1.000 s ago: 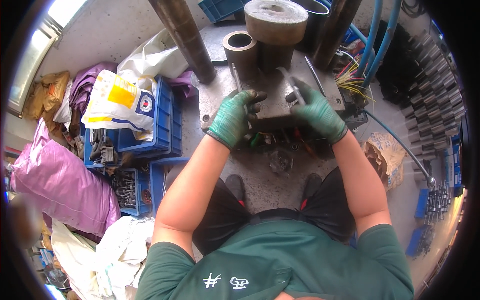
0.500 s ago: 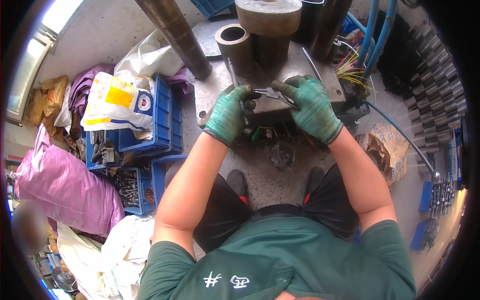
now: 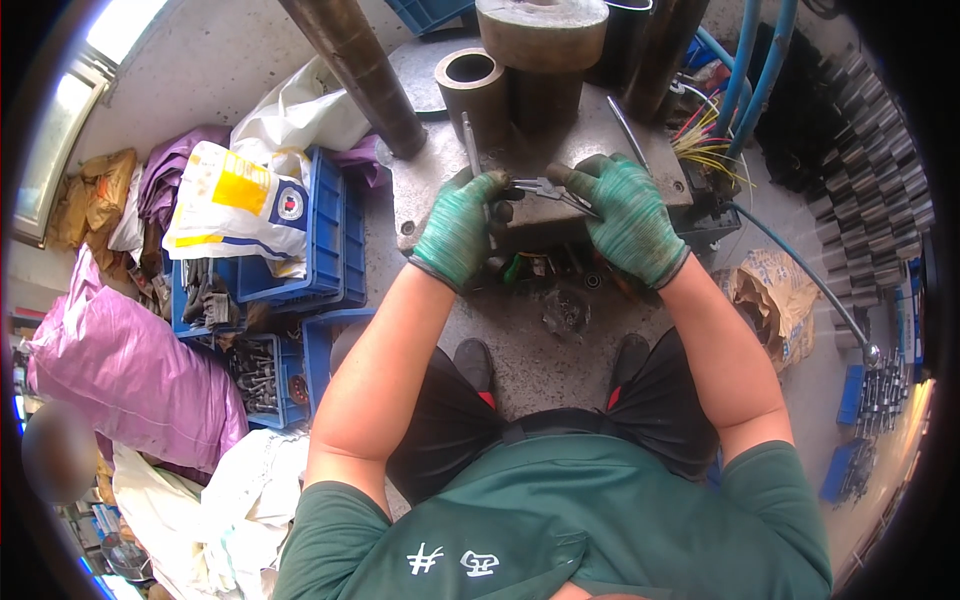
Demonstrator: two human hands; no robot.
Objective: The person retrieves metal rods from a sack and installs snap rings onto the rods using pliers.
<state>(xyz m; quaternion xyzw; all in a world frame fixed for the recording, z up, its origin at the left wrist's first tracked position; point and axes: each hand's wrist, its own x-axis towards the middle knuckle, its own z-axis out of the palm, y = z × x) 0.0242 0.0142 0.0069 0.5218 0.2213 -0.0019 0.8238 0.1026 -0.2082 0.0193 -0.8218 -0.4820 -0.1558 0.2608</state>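
Observation:
Both my hands wear green knit gloves with dark, dirty fingertips. My left hand (image 3: 460, 220) is closed at the near edge of a thick metal press table (image 3: 430, 190), and a slim metal rod (image 3: 471, 145) stands up out of its grip. My right hand (image 3: 632, 218) is wrapped round a pair of pliers (image 3: 548, 189). The pliers' slim jaws point left and reach the left fingertips. Whatever small piece lies at the jaw tips is hidden by the glove.
Behind my hands stand a hollow steel cylinder (image 3: 470, 88) and a heavy round press block (image 3: 542, 35), between thick columns (image 3: 360, 80). A loose rod (image 3: 627, 130) lies on the table's right. Blue crates (image 3: 325, 230) and a purple sack (image 3: 135, 365) are at left; stacked metal parts (image 3: 870, 190) at right.

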